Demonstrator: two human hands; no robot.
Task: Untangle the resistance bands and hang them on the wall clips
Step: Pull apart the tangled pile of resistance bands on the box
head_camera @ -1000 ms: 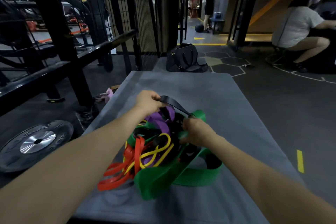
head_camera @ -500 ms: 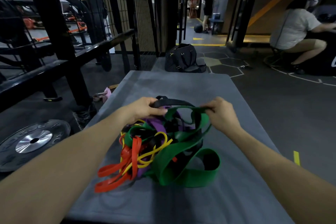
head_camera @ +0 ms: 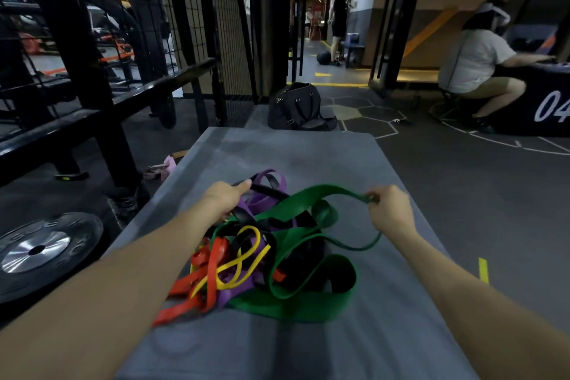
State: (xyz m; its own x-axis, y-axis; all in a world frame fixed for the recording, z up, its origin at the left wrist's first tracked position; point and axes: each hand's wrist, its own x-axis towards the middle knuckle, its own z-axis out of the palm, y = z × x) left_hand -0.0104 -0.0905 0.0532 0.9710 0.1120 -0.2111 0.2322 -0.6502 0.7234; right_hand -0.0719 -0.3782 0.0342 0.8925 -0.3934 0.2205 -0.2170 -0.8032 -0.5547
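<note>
Left hand: our left hand [head_camera: 226, 199] gripped a black band [head_camera: 268, 190] at the far left of the pile, fingers curled over it, thumb laid along its top.
Right hand: our right hand [head_camera: 390, 210] pinched the green band [head_camera: 311, 259] at its raised end, fingers closed round the strap.
Pile: the tangled bands lay mid-surface, nearer the left edge than the right, between our forearms.
Edges and room: the grey surface [head_camera: 308, 151] stretched bare beyond the pile to its far edge; bare cloth also lay right of the pile and in front of it. A black rack [head_camera: 92, 102] and a weight plate [head_camera: 40, 251] crowded the left side; open floor lay to the right.
Green band axis: wide and flat, it ran from the pinched end leftward in an arch over the heap, then looped back along the near side.
Other bands: purple band [head_camera: 266, 179] at the far side, yellow band [head_camera: 243, 262] looping thin over the middle, red band [head_camera: 197, 290] trailing toward the near left.
Materials: the bands looked like smooth flat rubber; the surface looked matte, softly mottled.
Beyond: a black bag [head_camera: 296, 106] sat just past the far edge; a seated person [head_camera: 475, 65] was well apart at the right.
</note>
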